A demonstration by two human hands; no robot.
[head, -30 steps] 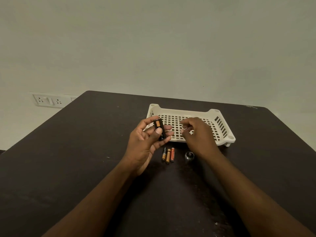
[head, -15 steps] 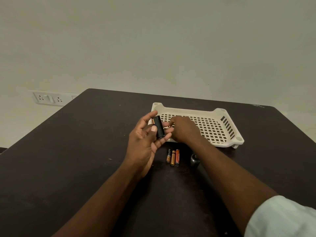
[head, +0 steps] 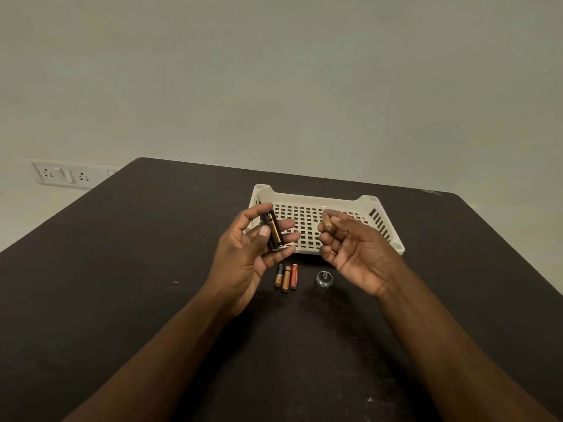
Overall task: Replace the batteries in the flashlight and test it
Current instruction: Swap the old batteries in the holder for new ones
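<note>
Gold battery (head: 328, 222) sits pinched in the right hand (head: 355, 254), beside the black holder (head: 272, 231) clasped by the left hand (head: 248, 257); judging by this, seating it, polarity matched, comes next.

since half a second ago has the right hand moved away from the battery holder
Yes. The right hand has pulled back rightward from the black battery holder, holding a battery, and now sits over the white basket's right half.
</note>
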